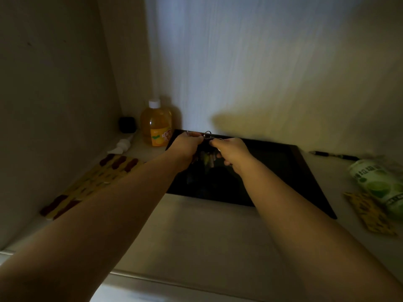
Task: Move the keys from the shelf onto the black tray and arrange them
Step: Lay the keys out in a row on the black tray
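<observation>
A bunch of keys on metal rings hangs between my two hands over the back part of the black tray. My left hand pinches a ring at the top left of the bunch. My right hand grips the rings from the right side. Several keys dangle below my fingers, just above the tray's dark surface. The tray lies flat on the pale shelf, against the back wall. The light is dim and the single keys are hard to tell apart.
An orange liquid bottle stands at the back left, with a small black object and a white pump head beside it. A yellow blister pack lies left. A pen, green packet and yellow packet lie right.
</observation>
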